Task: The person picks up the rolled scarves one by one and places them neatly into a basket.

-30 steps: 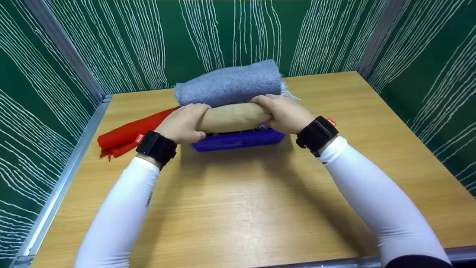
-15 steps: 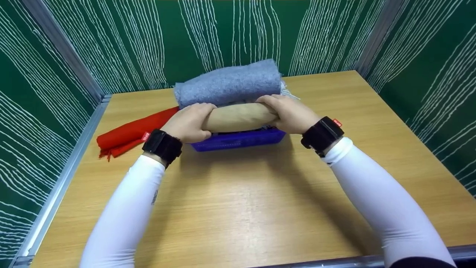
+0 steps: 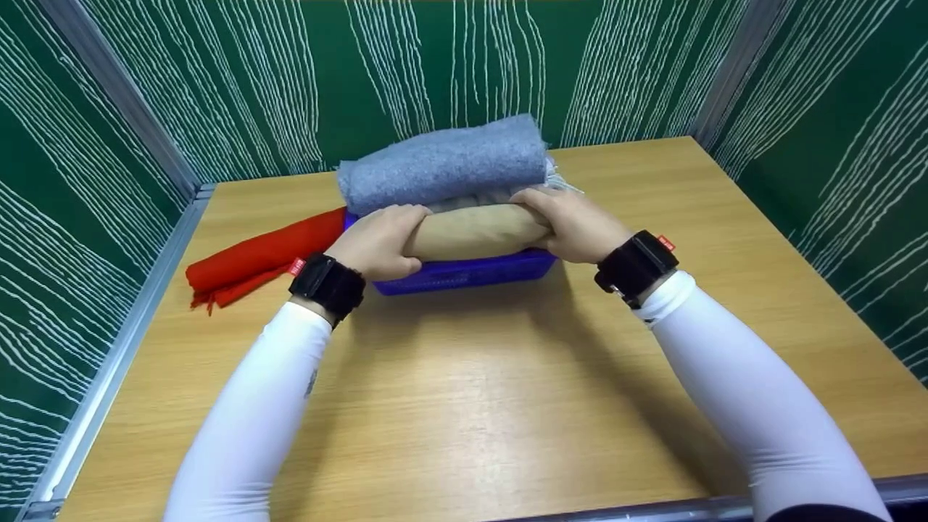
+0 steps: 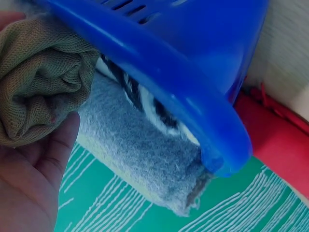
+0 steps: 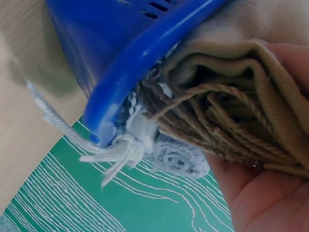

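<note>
A rolled beige scarf [image 3: 478, 232] is held lengthwise between both hands, at the front of the blue plastic basket [image 3: 467, 274]. My left hand [image 3: 380, 243] grips its left end; in the left wrist view the scarf's spiral end [image 4: 43, 82] faces the camera. Around the right end curl the fingers of my right hand [image 3: 580, 225]. Twisted brown fringe [image 5: 227, 121] shows inside that end in the right wrist view. Black-and-white fabric [image 4: 159, 108] lies inside the basket. Behind the beige scarf is a rolled grey-blue scarf [image 3: 446, 163].
A red rolled scarf [image 3: 264, 250] with fringe lies on the wooden table [image 3: 464, 406], left of the basket. White fringe [image 5: 116, 150] hangs over the basket's right end. Green walls [image 3: 493, 65] with white lines enclose the back and sides.
Both hands have shifted a little to the right, carrying the beige scarf with them. More pale fabric now shows between it and the grey-blue scarf. The basket stays in place.
</note>
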Tool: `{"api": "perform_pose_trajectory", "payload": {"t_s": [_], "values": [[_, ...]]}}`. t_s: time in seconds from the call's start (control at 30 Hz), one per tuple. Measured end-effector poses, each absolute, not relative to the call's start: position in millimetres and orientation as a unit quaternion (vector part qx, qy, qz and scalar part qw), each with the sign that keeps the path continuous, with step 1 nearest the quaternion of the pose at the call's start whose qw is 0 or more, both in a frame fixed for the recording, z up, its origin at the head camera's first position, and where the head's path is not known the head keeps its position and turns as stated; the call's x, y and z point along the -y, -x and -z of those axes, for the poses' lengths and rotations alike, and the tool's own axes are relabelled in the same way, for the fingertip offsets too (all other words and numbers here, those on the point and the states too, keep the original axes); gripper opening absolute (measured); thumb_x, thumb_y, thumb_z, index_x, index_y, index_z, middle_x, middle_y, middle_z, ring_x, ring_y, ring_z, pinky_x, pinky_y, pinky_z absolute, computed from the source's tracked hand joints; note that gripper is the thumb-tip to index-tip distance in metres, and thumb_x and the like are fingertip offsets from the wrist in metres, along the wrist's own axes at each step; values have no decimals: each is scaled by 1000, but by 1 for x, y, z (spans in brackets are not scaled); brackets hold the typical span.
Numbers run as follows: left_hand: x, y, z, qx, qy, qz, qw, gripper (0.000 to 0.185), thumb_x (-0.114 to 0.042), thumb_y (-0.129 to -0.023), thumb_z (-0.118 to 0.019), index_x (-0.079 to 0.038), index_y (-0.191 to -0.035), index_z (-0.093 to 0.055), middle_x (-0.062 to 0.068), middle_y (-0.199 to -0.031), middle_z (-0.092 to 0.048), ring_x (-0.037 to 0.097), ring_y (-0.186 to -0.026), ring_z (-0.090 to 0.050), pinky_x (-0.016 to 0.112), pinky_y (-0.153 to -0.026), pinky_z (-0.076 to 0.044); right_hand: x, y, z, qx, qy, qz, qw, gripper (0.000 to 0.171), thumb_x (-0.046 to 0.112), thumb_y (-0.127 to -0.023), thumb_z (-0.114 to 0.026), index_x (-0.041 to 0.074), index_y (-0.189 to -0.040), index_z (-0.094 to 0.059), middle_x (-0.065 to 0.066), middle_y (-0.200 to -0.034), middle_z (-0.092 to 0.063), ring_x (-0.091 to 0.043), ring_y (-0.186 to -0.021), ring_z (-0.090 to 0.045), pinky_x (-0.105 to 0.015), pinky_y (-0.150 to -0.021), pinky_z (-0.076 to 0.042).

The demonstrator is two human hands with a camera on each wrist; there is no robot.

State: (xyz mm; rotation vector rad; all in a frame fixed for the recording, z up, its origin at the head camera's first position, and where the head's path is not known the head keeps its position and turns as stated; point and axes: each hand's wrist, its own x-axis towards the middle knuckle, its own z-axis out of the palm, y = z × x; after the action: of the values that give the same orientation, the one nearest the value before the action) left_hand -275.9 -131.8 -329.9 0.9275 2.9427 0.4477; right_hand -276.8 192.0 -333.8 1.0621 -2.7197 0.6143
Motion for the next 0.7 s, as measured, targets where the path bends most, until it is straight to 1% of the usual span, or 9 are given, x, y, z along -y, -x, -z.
{"api": "perform_pose_trajectory", "payload": {"t_s": [0.23, 0.5, 0.7], "values": [[129, 279, 335, -945, -295, -136, 16, 62, -19, -88, -82, -11, -145, -60, 11, -137, -69, 34, -128, -63, 51, -117, -49, -194, 280, 340, 909, -349, -216, 69, 56, -8, -84, -82, 4, -136, -64, -20, -133, -72, -42, -126, -68, -58, -112, -53], [129, 280, 339, -946, -296, -129, 25, 65, -19, -91, -79, -11, -151, -56, 13, -141, -66, 35, -133, -61, 51, -120, -47, -196, 284, 348, 908, -347, -224, 62, 55, -12, -85, -79, 1, -136, -64, -23, -133, -71, -45, -125, -68, -60, -111, -54], [130, 281, 343, -945, -302, -126, 19, 67, -22, -93, -76, -10, -154, -52, 14, -143, -65, 35, -134, -61, 51, -122, -46, -196, 285, 353, 912, -335, -227, 61, 56, -12, -84, -76, 3, -137, -64, -22, -134, -70, -43, -126, -67, -59, -112, -54]]}}
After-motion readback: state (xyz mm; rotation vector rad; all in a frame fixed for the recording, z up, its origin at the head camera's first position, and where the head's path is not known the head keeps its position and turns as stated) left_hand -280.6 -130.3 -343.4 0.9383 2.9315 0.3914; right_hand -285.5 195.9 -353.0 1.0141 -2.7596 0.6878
